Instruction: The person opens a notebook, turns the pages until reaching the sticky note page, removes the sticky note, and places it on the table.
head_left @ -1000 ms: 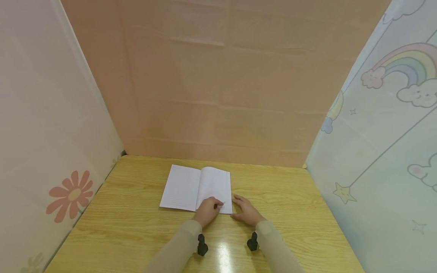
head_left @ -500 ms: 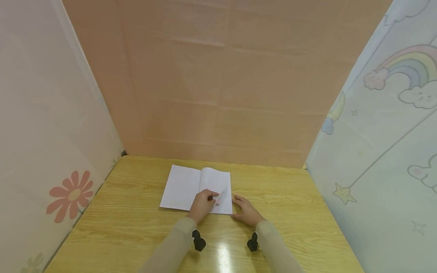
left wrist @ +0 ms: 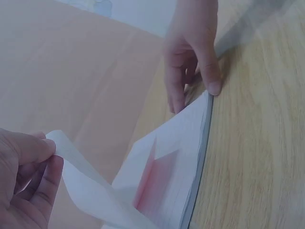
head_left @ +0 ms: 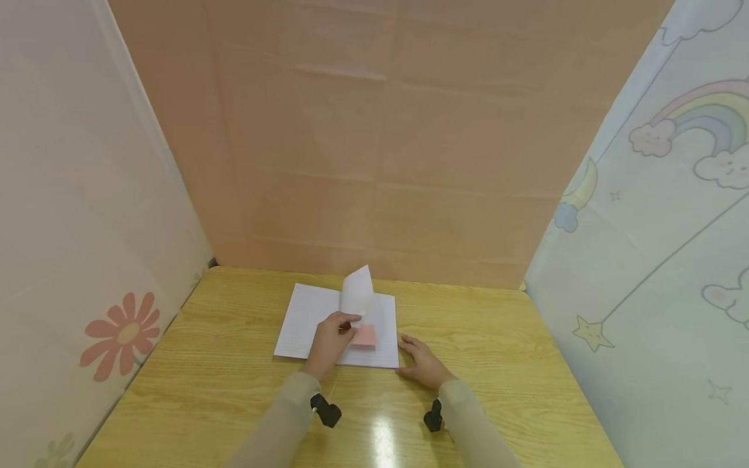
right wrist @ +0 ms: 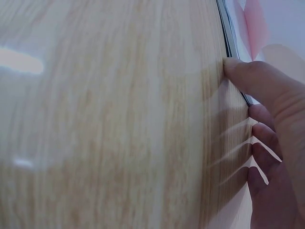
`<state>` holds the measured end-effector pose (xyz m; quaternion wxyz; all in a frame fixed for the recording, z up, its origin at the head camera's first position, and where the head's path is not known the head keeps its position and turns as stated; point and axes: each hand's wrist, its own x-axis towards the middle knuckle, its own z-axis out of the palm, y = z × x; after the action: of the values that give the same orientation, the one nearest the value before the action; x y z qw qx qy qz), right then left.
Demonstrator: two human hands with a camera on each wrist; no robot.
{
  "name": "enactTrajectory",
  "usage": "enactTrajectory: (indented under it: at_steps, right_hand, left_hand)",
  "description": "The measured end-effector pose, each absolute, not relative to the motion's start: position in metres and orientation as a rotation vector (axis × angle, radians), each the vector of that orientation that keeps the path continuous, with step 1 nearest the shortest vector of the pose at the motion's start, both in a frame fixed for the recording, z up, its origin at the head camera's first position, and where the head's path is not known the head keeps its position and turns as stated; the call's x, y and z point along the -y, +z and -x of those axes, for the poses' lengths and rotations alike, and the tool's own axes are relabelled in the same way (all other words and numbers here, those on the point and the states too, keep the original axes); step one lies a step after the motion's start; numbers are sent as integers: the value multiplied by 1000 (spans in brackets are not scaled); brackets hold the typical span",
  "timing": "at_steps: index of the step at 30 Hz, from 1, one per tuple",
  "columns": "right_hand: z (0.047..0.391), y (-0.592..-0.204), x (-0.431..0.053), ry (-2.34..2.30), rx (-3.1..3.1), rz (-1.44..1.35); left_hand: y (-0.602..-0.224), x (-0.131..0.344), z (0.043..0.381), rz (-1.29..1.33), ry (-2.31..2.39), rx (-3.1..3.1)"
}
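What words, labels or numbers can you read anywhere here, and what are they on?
None can be read.
Notebook: faint ruled lines only, no writing shows.
Lifted page, pinched by the left hand: blank.
Pink slip on the right-hand page: nothing written that shows.
Side curtains: drawings only, a flower, a rainbow with clouds, a star.
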<state>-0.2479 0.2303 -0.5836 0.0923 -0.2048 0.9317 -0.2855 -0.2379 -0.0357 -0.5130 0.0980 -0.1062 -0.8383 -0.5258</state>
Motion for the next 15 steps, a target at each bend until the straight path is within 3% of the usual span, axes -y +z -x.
enactTrajectory:
  at_steps: [15]
  right_hand:
    - [247,-581,-229,-875,-2747,596]
  left_hand:
    - [-512,70,222,111,-1604,2343]
